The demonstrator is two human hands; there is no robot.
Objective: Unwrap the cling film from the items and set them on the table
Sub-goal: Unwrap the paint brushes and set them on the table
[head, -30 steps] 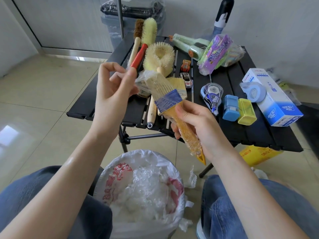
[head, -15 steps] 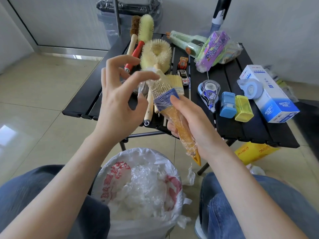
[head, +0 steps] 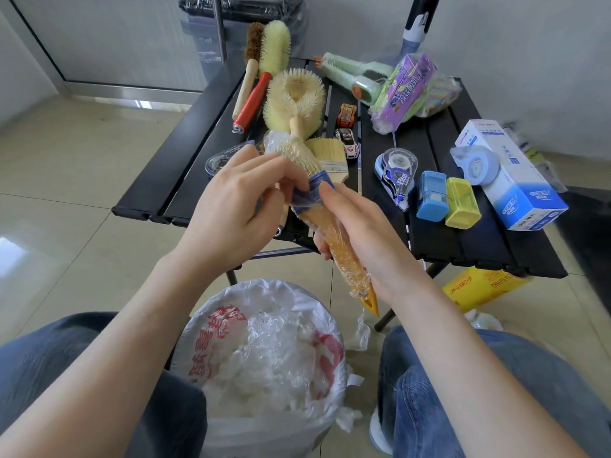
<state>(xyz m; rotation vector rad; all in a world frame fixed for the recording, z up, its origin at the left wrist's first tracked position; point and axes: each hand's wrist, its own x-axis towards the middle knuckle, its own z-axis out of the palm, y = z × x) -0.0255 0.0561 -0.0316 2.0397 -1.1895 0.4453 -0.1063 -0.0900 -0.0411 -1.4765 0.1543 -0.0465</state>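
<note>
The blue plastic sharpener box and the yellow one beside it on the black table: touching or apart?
Touching. The head view shows the blue plastic sharpener box and the yellow one pressed side by side, no gap visible.

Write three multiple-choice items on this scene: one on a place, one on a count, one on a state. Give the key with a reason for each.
1. Where is the bin?
A. on the table
B. on the floor between the person's knees
C. behind the table

2. How many toy cars lie on the table?
A. two
B. four
C. none

3. What state is the held paintbrush in?
A. bare
B. in film
C. lying on the table

Key: 1 B, it stands low between the two jeans legs. 2 A, an orange car and a white car lie by the brushes. 3 B, film covers the handle and bristles while the right hand grips the handle and the left hand pinches near the blue band.
</note>
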